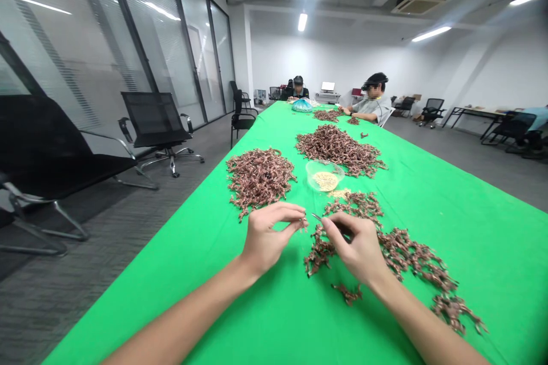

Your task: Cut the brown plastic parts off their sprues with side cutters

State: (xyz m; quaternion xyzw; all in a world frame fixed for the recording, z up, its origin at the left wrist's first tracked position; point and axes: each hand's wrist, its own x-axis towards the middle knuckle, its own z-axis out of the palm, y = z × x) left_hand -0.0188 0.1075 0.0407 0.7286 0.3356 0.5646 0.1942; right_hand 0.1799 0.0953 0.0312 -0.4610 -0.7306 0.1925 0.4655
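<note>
Both forearms come in from the bottom corners and angle toward the centre, wrists bent, hands held close together over the table.

Left hand (266, 235): thumb and index pressed together, pinching a small copper-coloured piece (303, 222); other fingers curled in.

Right hand (356, 246): thumb and fingers closed around a thin metal pick (317, 217), tip pointing left, just beside the pinched piece (exact tool type unclear at this size).

Under the right hand, a loose spread of copper-coloured parts (398, 248) lies on the green table cover (479, 211). Ahead are two larger heaps (259, 182) (338, 149), plus a clear bowl (324, 177) of pale granules.

Far end: two seated people (297, 88) (373, 97), a blue plastic bag (302, 105) between them.
</note>
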